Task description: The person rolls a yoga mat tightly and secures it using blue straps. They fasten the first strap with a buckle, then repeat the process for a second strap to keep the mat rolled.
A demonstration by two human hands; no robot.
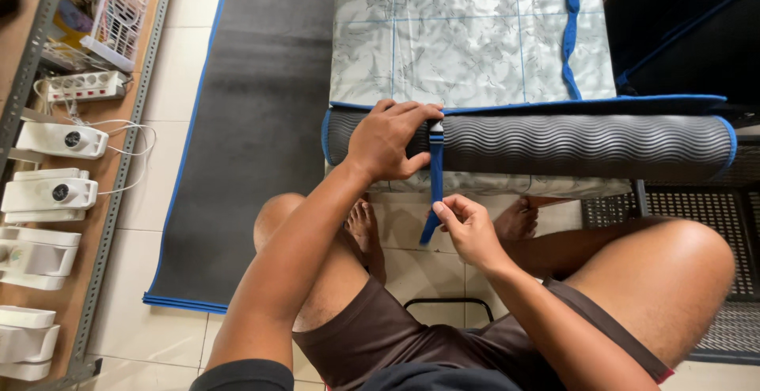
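Two hands engaged: left hand clamped over rolled grey mat on the marbled worktop; right hand pinches blue strap. Risk: strap slipping from pinch, roll loosening.

Seated view as I see it. A rolled mat lies crosswise before my knees, on the near edge of a flat padded case that extends behind it. My left hand rests on the roll's left part; my right hand is below it, pinching a strap that hangs from the roll. An unrolled mat lies on the floor to the left, with shelving further left.
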